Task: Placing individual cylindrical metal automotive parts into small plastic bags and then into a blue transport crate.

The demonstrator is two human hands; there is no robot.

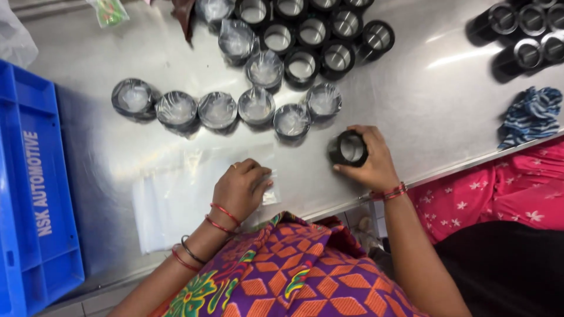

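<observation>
Right hand (370,161) is wrapped around one bare black metal ring (348,148) standing on the shiny steel bench (435,111), while the left hand (239,189) pinches the top of a stack of clear plastic bags (176,199) lying flat. Six bagged rings (217,110) sit in a curved row just beyond — about ten unwrapped ones (320,41) are clustered further back, and a blue plastic crate (29,194) with white lettering is on the left.

Shiny steel table (446,88) catching streaks of overhead light, blue plastic crate (35,188) at its edge, tiled floor (94,304) below.
</observation>
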